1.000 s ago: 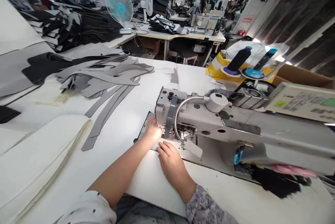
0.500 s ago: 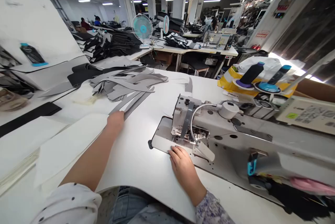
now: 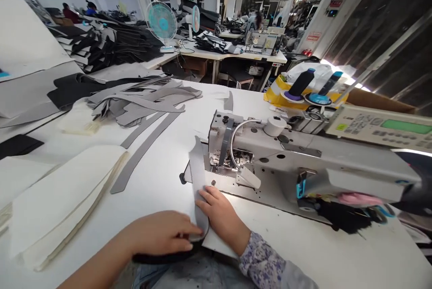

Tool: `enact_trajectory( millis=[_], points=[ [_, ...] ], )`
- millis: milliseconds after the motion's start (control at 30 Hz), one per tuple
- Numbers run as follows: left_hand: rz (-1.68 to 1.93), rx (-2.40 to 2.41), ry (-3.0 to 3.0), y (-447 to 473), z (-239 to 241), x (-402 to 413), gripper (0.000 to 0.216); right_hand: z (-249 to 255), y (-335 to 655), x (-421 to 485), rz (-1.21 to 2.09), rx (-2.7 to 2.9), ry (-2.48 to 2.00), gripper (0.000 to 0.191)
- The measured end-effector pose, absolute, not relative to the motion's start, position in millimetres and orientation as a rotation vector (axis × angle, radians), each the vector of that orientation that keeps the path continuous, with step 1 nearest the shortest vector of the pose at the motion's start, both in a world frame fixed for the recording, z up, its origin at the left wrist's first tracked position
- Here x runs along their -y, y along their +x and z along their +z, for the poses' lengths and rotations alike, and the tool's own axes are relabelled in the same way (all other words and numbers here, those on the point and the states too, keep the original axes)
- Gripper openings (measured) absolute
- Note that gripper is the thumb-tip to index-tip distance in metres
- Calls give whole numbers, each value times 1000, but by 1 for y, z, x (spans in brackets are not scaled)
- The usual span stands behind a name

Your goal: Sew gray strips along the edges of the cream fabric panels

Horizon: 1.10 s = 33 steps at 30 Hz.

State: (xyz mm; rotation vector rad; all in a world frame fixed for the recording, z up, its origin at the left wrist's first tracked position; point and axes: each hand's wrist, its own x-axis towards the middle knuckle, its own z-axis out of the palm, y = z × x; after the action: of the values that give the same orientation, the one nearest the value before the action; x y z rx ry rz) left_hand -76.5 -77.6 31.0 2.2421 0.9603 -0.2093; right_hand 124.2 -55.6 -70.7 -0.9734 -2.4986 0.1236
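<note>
A grey fabric strip point(image 3: 198, 167) lies lengthwise at the left end of the sewing machine's point(image 3: 266, 154) bed, across its flat plate. My left hand point(image 3: 164, 232) is at the strip's near, rounded end. Its index finger lies over that end, and the fingers close about it near the table's front edge; the lower fingers are partly hidden. My right hand point(image 3: 218, 212) rests flat, fingers stretched, with the fingertips on the strip's right edge, just in front of the needle area. Two more grey strips, the nearer one point(image 3: 145, 151) lying apart, extend from a loose pile of grey pieces point(image 3: 141, 100).
Stacked white padded pieces point(image 3: 67, 190) lie on the left of the table. Black thread cones point(image 3: 303, 83) stand behind the machine beside a yellow-and-white bag point(image 3: 278, 91) and a control panel point(image 3: 381, 124). Fans point(image 3: 162, 23) and heaped dark pieces are farther back.
My left hand has come from the grey pile toward me and right, bringing a grey strip beside the machine. My right hand now touches that strip. The view has shifted right.
</note>
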Motion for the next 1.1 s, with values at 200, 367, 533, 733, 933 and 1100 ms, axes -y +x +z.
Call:
enact_trajectory(
  millis=[200, 367, 533, 733, 933, 1100],
  points=[
    [499, -1730, 2505, -43, -38, 20, 30, -81, 139, 108, 127, 2478, -1059, 29],
    [541, -1697, 2611, -23, -64, 11, 34, -80, 140, 124, 131, 2531, -1035, 27],
    [502, -1644, 2601, -22, -62, 5, 36, -69, 137, 108, 228, 2520, -1015, 23],
    [461, -1611, 2534, -22, -59, -5, 37, -66, 136, 101, 258, 2497, -1016, 21],
    [466, -1599, 2541, -22, -62, -10, 31, -63, 134, 94, 281, 2493, -1003, 17],
    [475, -1587, 2577, -21, -65, -20, 27, -61, 132, 84, 281, 2513, -997, 16]
  ],
)
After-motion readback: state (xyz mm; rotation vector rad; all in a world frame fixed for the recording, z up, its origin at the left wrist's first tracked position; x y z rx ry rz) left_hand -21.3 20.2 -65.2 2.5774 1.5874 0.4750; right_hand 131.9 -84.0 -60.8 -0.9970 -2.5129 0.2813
